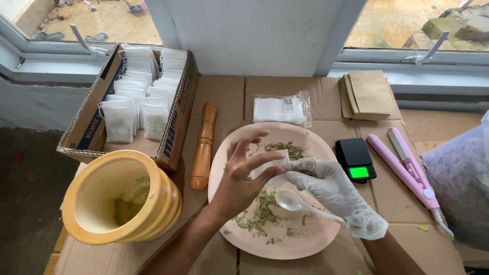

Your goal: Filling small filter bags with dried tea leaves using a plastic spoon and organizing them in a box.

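**A:** ok so what's going on here? Bare left hand (242,175) and gloved right hand (333,196) are both pinching a small white sachet (272,165) above the pink plate (305,239), right?

**B:** yep. Left fingers are curled narrow on the sachet's near-left edge, the rest splayed out. The right hand grips the other edge, and it's also got a white spoon (295,202) tucked in it, bowl pointing left, looks empty.

**A:** so which step is that, filling?

**B:** I'd say opening the sachet's mouth, just ahead of filling. The dried green herb (262,211) is scattered on the plate right under the hands.

**A:** what does the next bit need?

**B:** my guess: hold the mouth open with the left alone so the right can scoop. Fiddly, thin bag.

**A:** other stuff?

**B:** yellow mortar (119,203) near left, wooden pestle (204,145) beside it, box of filled sachets (135,102) far left, small black scale (355,159) and pink sealer (407,168) to the right.
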